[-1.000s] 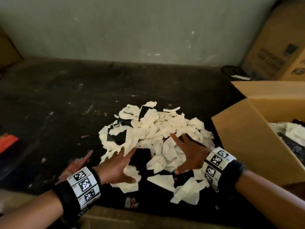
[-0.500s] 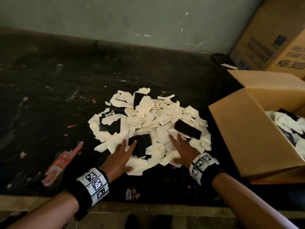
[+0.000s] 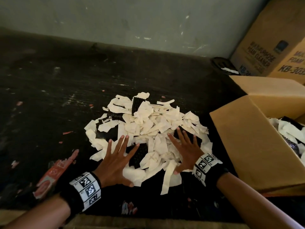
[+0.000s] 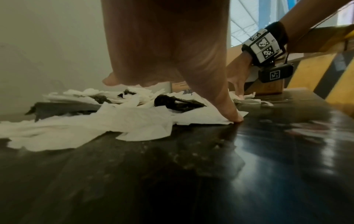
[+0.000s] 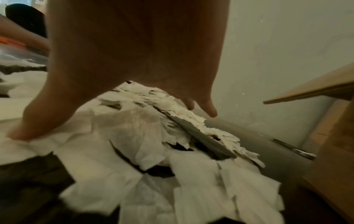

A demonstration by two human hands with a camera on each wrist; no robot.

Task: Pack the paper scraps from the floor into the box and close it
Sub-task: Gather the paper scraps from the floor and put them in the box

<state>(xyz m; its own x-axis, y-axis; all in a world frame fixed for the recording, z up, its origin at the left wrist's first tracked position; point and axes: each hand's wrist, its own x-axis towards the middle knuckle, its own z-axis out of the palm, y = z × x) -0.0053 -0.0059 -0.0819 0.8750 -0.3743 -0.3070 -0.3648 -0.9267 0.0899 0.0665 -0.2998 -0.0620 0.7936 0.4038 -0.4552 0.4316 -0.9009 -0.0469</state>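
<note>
Left hand (image 3: 115,161): fingers straight and spread, palm down on the near-left edge of the paper scraps (image 3: 145,126); the left wrist view shows the thumb tip pressing a white scrap against the floor (image 3: 49,90). It grips nothing.

Right hand (image 3: 184,152): likewise flat and splayed, palm down on the near-right edge of the pile, thumb on a white strip. It grips nothing.

Both wrists carry black bands with white panels of square black-and-white coded markers.

Paper scraps: one loose heap on the dark floor, between and beyond the two hands; mostly white torn pieces, with several black textured pieces mixed in.

Box (image 3: 250,146): brown cardboard, just right of the pile, flaps open, white and dark scraps already inside.

Printed carton (image 3: 272,38): behind the box, against the wall (image 3: 148,22); legible text reads "FOAM CLEANER" and "KB-30", the remainder cut off.

Red wrapper (image 3: 54,174): flat on the floor left of the left wrist; print unreadable.
</note>
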